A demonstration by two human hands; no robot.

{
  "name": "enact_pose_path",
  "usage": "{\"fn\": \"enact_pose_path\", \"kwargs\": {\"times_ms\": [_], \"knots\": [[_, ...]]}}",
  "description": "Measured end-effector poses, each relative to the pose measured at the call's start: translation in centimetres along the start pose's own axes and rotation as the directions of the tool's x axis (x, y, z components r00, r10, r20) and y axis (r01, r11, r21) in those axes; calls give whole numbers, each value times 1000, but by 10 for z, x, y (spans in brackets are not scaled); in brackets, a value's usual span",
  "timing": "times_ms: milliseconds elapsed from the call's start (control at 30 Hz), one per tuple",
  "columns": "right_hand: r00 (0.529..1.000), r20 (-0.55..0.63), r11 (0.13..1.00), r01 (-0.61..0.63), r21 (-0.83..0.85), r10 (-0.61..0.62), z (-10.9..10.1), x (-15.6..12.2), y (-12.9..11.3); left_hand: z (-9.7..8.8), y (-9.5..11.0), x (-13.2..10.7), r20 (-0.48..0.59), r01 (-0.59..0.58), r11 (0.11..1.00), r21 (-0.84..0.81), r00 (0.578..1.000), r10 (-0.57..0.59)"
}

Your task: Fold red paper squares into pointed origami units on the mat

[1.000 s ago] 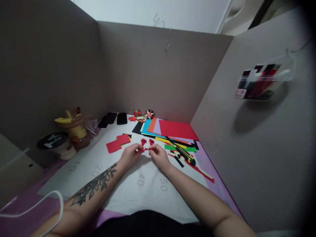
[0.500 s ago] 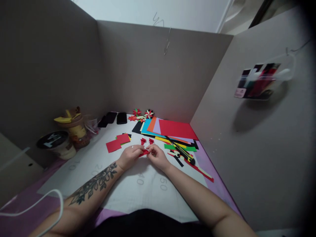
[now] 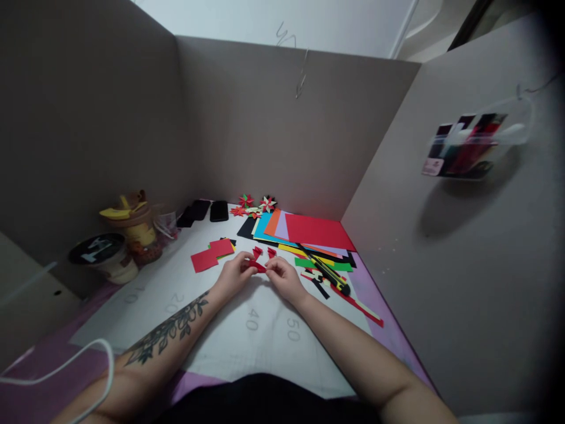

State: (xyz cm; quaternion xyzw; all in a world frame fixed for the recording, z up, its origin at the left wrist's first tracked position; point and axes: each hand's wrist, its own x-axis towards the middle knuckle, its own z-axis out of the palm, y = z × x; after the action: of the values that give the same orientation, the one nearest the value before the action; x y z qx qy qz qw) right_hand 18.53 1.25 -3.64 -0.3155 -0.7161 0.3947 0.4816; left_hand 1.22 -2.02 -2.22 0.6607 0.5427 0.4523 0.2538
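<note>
Between my two hands is a small piece of folded red paper (image 3: pixel 258 267). My left hand (image 3: pixel 236 273) pinches its left part, and my right hand (image 3: pixel 282 277) grips the right end with fingertips together. The exact folds are too small to make out. Just beyond my fingers, two small folded red pieces (image 3: pixel 257 252) lie on the white mat (image 3: pixel 216 335). To the left of my left hand, red paper squares (image 3: pixel 205 261) overlap, with green, yellow and black edges showing beneath.
A yellow and black utility knife (image 3: pixel 329 274) lies right of my hands over paper strips and scraps. Coloured sheets (image 3: pixel 315 229) and folded paper stars (image 3: pixel 267 204) are at the back. Cups (image 3: pixel 117 265) and dark phone-like objects (image 3: pixel 219 211) stand left; a white cable (image 3: pixel 109 365) crosses front left.
My left fingers have shifted on the red paper, which now shows as a narrow, pointed shape between my hands. The whole view has moved slightly.
</note>
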Motion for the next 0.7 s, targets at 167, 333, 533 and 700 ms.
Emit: {"fn": "enact_pose_path", "kwargs": {"times_ms": [167, 333, 533, 700], "knots": [[984, 31, 979, -180, 93, 178, 2, -1, 5, 0, 2, 1, 33, 22, 998, -61, 999, -20], [977, -55, 970, -196, 142, 206, 2, 2, 8, 4, 2, -1, 63, -15, 997, -78, 998, 20], [979, -68, 949, -167, 267, 192, 7, 2, 10, 11, 3, -2, 65, 28, 994, -109, 998, -21], [977, -46, 949, -189, 251, 206, 10, -1, 11, 15, 4, -3, 32, 85, 994, -64, 996, -83]]}}
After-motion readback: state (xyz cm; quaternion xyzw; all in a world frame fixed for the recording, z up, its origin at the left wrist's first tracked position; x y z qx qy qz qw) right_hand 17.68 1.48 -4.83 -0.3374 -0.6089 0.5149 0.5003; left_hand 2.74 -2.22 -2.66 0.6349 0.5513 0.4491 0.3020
